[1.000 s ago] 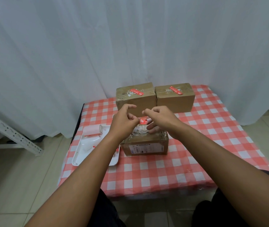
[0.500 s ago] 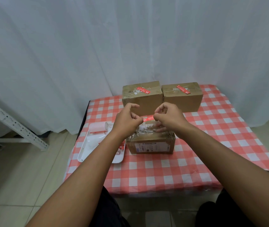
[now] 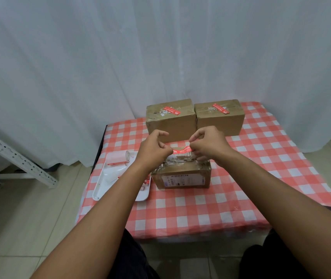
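Sticker (image 3: 181, 151), red and limp, is pinched at both ends by left grip (image 3: 153, 147) and right grip (image 3: 209, 147) over the box (image 3: 182, 177); judged light, tacky, crease-prone; ends are best held.

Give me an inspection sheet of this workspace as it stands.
Surface: red-and-white checked tablecloth, lying flat.
Job's things: red printed sticker strip stretched over the near brown cardboard box with a white label.
Clutter: two brown cardboard boxes at the back, a red sticker on each; white oblong tray at left holding a pink sticker roll and red-and-white paper scraps.
Grippers: left hand and right hand each pinch one end of the strip.
Cables: nothing seen.
Surroundings: white curtain behind, white slotted metal rack at left, pale tiled floor.
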